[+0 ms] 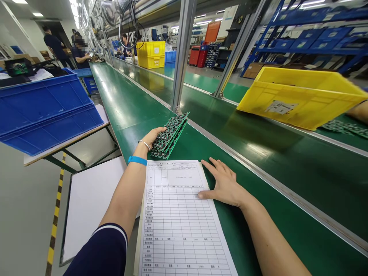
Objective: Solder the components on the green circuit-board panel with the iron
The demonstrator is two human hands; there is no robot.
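Observation:
My left hand is closed on the near left side of a stack of green circuit boards, whose upper faces carry rows of dark round parts. The stack is tilted over the green work surface, just beyond a printed form with a table of rows and columns. My right hand has its fingers spread. Its thumb lies on the right edge of the form, and the other fingers reach past the form's upper right corner. Nothing is held in it. The palm side of my left hand is hidden.
A metal post rises beside the boards. Across the rail, another person's hand is by a yellow bin and more circuit boards. Blue bins stand on a side table at left. People work farther back.

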